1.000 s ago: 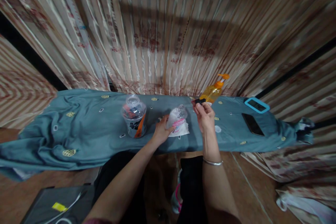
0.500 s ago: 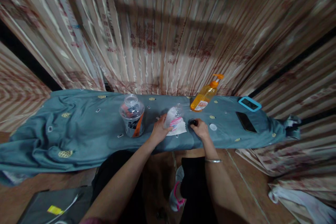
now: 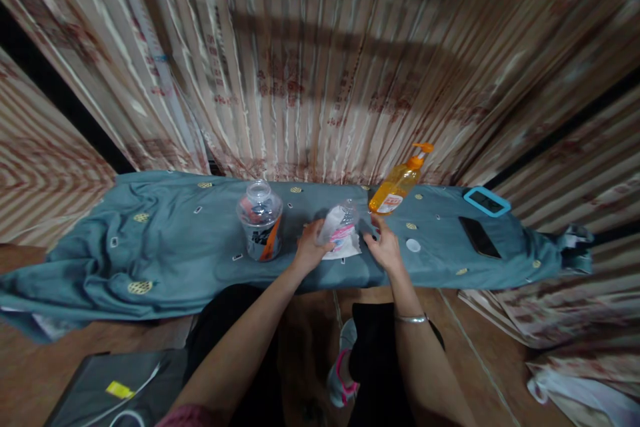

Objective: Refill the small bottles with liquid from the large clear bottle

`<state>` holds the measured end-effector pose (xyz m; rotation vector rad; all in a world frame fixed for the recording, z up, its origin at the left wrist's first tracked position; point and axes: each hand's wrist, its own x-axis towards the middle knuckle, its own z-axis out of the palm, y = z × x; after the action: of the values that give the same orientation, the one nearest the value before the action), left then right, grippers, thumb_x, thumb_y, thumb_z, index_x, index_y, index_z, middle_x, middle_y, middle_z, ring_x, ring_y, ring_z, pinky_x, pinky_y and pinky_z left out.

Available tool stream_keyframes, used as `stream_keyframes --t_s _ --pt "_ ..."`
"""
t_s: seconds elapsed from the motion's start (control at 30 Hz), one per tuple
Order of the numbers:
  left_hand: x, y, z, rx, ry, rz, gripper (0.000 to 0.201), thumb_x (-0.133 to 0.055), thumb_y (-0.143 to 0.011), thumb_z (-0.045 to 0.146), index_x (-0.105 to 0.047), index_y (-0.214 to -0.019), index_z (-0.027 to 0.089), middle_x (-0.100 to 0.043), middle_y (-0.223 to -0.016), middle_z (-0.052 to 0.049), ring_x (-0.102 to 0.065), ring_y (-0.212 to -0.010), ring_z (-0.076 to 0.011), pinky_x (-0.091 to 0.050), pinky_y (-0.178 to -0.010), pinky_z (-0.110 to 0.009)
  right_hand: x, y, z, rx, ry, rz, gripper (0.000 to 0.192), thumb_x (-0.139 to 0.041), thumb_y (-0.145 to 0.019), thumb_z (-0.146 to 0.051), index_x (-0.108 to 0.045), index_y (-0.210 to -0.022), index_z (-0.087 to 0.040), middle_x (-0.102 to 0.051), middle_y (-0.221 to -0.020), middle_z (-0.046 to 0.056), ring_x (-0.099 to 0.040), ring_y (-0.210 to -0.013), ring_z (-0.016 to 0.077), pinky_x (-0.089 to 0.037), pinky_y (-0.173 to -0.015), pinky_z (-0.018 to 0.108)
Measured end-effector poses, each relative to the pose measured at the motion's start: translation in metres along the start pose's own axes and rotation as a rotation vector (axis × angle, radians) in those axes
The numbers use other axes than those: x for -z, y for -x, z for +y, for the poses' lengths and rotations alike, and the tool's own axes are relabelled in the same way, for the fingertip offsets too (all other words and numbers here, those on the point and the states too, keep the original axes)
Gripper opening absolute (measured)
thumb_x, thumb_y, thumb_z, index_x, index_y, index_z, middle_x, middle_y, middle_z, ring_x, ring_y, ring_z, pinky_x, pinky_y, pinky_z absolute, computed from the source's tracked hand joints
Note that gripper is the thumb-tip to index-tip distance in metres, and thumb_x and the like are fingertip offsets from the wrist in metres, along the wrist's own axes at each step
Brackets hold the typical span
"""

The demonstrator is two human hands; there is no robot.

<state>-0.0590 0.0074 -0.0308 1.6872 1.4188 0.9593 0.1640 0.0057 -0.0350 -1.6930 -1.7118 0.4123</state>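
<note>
My left hand [image 3: 311, 250] grips the left side of a small clear plastic bottle [image 3: 349, 212]. White paper with pink marks [image 3: 344, 237] lies against the bottle's lower part and spreads on the cloth below it. Just right of the bottle, my right hand [image 3: 385, 247] is open, its thumb and forefinger apart, with nothing visible between them. A round white disc [image 3: 413, 245] lies flat to the right of that hand. Behind it, an orange pump bottle [image 3: 397, 187] stands on the cloth.
A large clear jar with a black and orange label [image 3: 262, 230] stands on the left of the cloth-covered surface [image 3: 175, 247]. At the right lie a dark phone [image 3: 479, 237] and a blue-framed device [image 3: 487, 201]. A curtain [image 3: 320, 80] hangs close behind.
My right hand has opened from a closed grip on a small black object, which I can no longer see. My left hand keeps hold of the bottle. The view has shifted slightly.
</note>
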Motion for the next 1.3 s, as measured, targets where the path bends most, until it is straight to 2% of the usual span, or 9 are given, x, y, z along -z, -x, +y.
stream_keyframes --t_s 0.13,0.27,0.43,0.7,0.93,1.17,1.3 --pt "-0.008 -0.001 -0.008 -0.042 -0.040 0.046 0.055 -0.075 -0.064 0.016 -0.058 -0.117 0.019 -0.064 -0.118 -0.008 -0.058 -0.114 -0.0285 -0.045 -0.103 -0.047 -0.012 0.005 -0.020 0.122 -0.232 -0.157 0.052 -0.065 -0.088 -0.038 -0.049 -0.136 -0.022 -0.050 -0.143 0.011 -0.054 -0.124 0.0276 -0.046 -0.101 0.053" --pt "-0.012 0.001 -0.021 -0.102 -0.043 0.067 0.058 -0.065 -0.065 0.006 -0.055 -0.121 0.018 -0.058 -0.130 -0.012 -0.051 -0.128 -0.0299 -0.039 -0.111 -0.052 -0.034 0.006 -0.029 0.118 -0.341 -0.237 0.042 -0.063 -0.090 -0.041 -0.056 -0.126 -0.019 -0.060 -0.127 0.009 -0.062 -0.108 0.0221 -0.053 -0.091 0.046" --pt "-0.010 0.001 -0.037 -0.101 -0.031 0.067 0.065 -0.054 -0.062 -0.004 -0.056 -0.124 0.015 -0.053 -0.137 -0.015 -0.042 -0.140 -0.0311 -0.032 -0.119 -0.053 -0.052 0.001 -0.026 0.046 -0.364 -0.222 0.036 -0.061 -0.091 -0.041 -0.059 -0.118 -0.018 -0.064 -0.114 0.006 -0.065 -0.095 0.0180 -0.055 -0.083 0.040" --pt "-0.007 -0.003 -0.053 -0.045 0.000 0.180 0.061 -0.050 -0.060 -0.008 -0.062 -0.114 0.016 -0.056 -0.135 -0.013 -0.052 -0.132 -0.0284 -0.040 -0.116 -0.047 -0.057 0.002 -0.028 0.005 -0.375 -0.186 0.036 -0.061 -0.091 -0.041 -0.059 -0.119 -0.018 -0.064 -0.114 0.006 -0.065 -0.095 0.0179 -0.055 -0.082 0.040" --pt "0.008 0.003 -0.055 -0.032 -0.020 0.231 0.062 -0.046 -0.062 -0.007 -0.061 -0.117 0.017 -0.054 -0.138 -0.013 -0.059 -0.123 -0.0244 -0.043 -0.114 -0.045 -0.064 0.003 -0.044 0.016 -0.381 -0.193 0.035 -0.061 -0.091 -0.042 -0.060 -0.117 -0.018 -0.065 -0.112 0.006 -0.065 -0.093 0.0174 -0.055 -0.082 0.039" --pt "0.010 0.017 -0.052 -0.045 -0.067 0.227 0.058 -0.052 -0.063 -0.002 -0.061 -0.118 0.016 -0.053 -0.140 -0.014 -0.045 -0.138 -0.0295 -0.033 -0.120 -0.050 -0.067 0.001 -0.056 0.009 -0.359 -0.201 0.036 -0.061 -0.091 -0.042 -0.059 -0.118 -0.018 -0.065 -0.112 0.006 -0.065 -0.093 0.0175 -0.055 -0.082 0.040" --pt "0.005 0.022 -0.040 -0.123 -0.026 0.168 0.066 -0.064 -0.068 0.010 -0.050 -0.132 0.017 -0.048 -0.146 -0.015 -0.035 -0.145 -0.0327 -0.026 -0.120 -0.057 -0.070 -0.001 -0.055 0.002 -0.357 -0.206 0.037 -0.061 -0.091 -0.041 -0.059 -0.119 -0.018 -0.064 -0.114 0.006 -0.065 -0.095 0.0180 -0.055 -0.083 0.040"
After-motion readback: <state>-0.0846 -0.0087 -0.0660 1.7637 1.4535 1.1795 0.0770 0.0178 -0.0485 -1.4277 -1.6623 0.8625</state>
